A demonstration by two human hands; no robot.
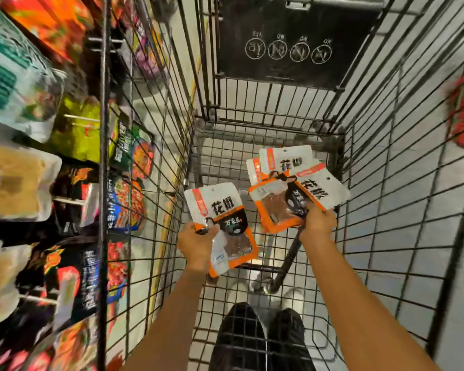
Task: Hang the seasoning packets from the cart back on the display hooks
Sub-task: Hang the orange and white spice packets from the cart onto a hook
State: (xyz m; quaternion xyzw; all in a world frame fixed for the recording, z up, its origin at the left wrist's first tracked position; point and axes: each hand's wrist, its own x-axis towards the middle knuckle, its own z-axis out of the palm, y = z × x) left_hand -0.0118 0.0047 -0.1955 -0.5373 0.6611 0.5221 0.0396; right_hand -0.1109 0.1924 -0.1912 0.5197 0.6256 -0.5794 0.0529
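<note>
Over on the far left, the display rack [38,156] is crowded with bright pouches on its hooks, all blurred, so whether any of the cart's packets already hang there can't be told. No packet in hand is anywhere near a hook yet, so the hanging looks to be at the pick-up stage for these ones.

Moving right, past the wire wall of the cart [150,183], the left hand [196,243] is clamped on the lower half of a single packet [221,226], white and orange with dark print, held up above the cart floor. That packet sits just right of the cart's left wall, the side nearest the rack.

Further right, the right hand [318,222] is closed on the lower edges of a fan of packets [289,183], three by the look of it, overlapping each other. Both hands are well apart, each full.

The cart floor beneath looks bare of other packets, so by this view what's left is carrying these across and hooking them.
</note>
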